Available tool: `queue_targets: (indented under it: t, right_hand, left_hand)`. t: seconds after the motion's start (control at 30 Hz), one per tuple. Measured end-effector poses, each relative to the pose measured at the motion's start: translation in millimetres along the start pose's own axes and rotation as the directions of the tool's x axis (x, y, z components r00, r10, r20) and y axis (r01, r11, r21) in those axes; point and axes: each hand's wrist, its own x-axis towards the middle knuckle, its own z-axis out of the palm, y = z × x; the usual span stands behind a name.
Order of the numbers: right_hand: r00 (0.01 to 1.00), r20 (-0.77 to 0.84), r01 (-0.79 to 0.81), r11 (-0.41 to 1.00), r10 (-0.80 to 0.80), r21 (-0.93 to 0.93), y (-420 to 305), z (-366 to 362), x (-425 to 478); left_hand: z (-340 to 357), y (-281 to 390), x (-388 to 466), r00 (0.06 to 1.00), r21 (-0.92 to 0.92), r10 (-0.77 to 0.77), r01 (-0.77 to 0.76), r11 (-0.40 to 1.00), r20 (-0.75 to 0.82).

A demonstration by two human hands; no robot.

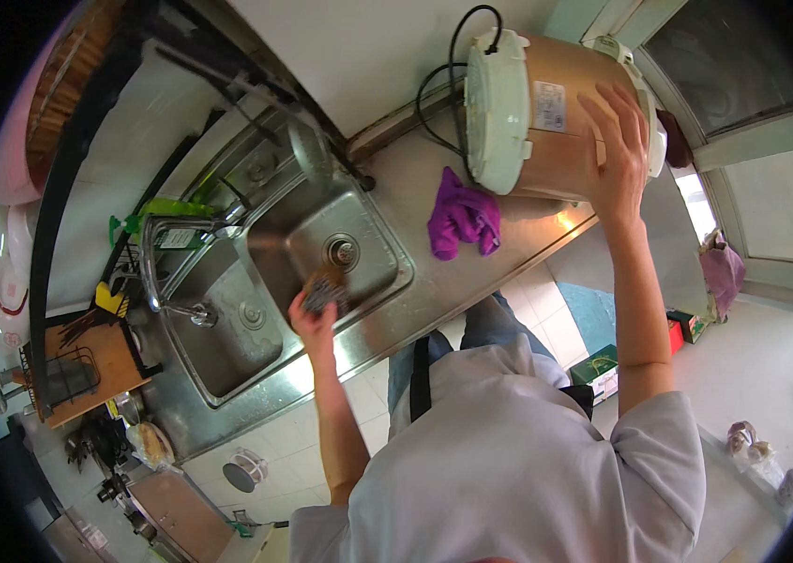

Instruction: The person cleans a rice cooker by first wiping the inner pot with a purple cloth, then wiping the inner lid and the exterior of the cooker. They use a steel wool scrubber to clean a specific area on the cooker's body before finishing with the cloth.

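Observation:
My left hand holds a grey and brown scouring pad, somewhat blurred, over the near side of the right basin of a steel double sink. At the right, my right hand lies with spread fingers on the side of a copper-coloured rice cooker. The cooker is tipped sideways, its white base facing left, and bears a label with writing. A black power cord loops beside the base. Between sink and cooker, a crumpled purple cloth rests on the steel countertop.
A chrome faucet reaches over the left basin. Behind it stand a green bottle and a yellow sponge. A black rack rises at the left. Boxes stand low at the right, and a small round stool-like object is on the floor.

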Motion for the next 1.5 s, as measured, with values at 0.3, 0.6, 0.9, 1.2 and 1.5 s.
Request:
queue_targets:
  t: [0.3, 0.6, 0.9, 1.2, 1.5]
  right_hand:
    - [0.956, 0.290, 0.053, 0.997, -0.036, -0.050, 45.2, 57.4, 41.5]
    - [0.965, 0.254, 0.102, 0.987, -0.067, -0.126, 43.7, 64.1, 34.5]
    - [0.976, 0.207, 0.044, 0.994, -0.064, 0.100, 37.1, 47.6, 39.0]
    - [0.971, 0.232, 0.083, 0.995, -0.067, -0.059, 45.7, 62.1, 33.8]
    - [0.976, 0.209, 0.066, 0.997, -0.057, -0.037, 42.9, 64.9, 36.1]
  left_hand:
    - [316.6, 131.7, -15.6, 0.657, 0.199, 0.729, -0.753, 0.627, 0.192]
    - [331.8, 121.5, -23.6, 0.515, 0.425, 0.823, -0.818, 0.387, 0.241]
    - [331.8, 122.3, -18.9, 0.524, 0.519, 0.805, -0.787, 0.334, 0.277]
    - [350.4, 181.4, 17.6, 0.561, 0.545, 0.736, -0.778, 0.312, 0.378]
    - [367.4, 214.3, 57.9, 0.568, 0.543, 0.689, -0.787, 0.294, 0.450]
